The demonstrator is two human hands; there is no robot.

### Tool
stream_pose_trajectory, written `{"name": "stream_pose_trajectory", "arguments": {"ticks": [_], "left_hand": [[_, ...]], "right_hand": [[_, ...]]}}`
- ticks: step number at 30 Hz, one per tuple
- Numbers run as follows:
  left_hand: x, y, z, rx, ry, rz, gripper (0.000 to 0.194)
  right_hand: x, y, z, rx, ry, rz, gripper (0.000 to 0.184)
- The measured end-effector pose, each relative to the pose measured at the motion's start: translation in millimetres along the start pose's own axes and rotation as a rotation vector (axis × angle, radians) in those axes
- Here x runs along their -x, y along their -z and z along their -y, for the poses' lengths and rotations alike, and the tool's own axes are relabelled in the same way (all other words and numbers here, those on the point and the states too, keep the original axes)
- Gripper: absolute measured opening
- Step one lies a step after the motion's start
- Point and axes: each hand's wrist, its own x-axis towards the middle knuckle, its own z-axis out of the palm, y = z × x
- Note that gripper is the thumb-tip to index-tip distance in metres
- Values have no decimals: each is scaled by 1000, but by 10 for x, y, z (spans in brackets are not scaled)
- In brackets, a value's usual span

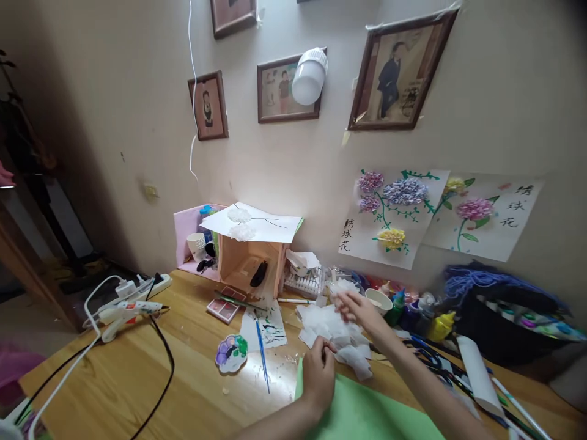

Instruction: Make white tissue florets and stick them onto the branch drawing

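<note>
My left hand (320,374) rests at the upper edge of a green sheet of paper (367,409), its fingers curled together; whatever they hold, if anything, is hidden. Just beyond it, my right hand (360,311) reaches over a heap of white tissue pieces (328,327), its fingers stretched out and a little apart. A ruffled white tuft (343,287) lies right behind those fingertips. Close to the right hand stands a pale bowl (378,300).
A flower-shaped paint palette (232,353) and blue brushes (263,357) lie left of the tissue. A glue gun (132,311) with cords sits further left. Behind stands a wooden box (247,269) under a white sheet (257,223). Paint bottles (413,311) and a black bag (509,318) are at right.
</note>
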Motion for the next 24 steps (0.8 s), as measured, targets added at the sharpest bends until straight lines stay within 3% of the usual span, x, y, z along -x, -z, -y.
{"name": "stream_pose_trajectory", "arguments": {"ticks": [2, 4, 7, 13, 19, 24], "left_hand": [[-25, 7, 11, 68, 60, -25, 17], [-29, 27, 8, 118, 94, -40, 19], [-22, 66, 0, 180, 109, -63, 21], [-55, 84, 22, 235, 103, -64, 18], [-54, 90, 27, 206, 61, -31, 18], [-16, 120, 25, 185, 26, -14, 18]], "right_hand": [[-370, -183, 463, 57, 51, 24, 42], [-670, -390, 834, 165, 12, 41, 45], [-961, -684, 1152, 413, -97, 105, 48], [-1123, -988, 1274, 566, 3, -69, 36], [-1132, -1028, 1330, 615, 61, -210, 35], [-1270, -1007, 1457, 528, 21, -238, 21]]}}
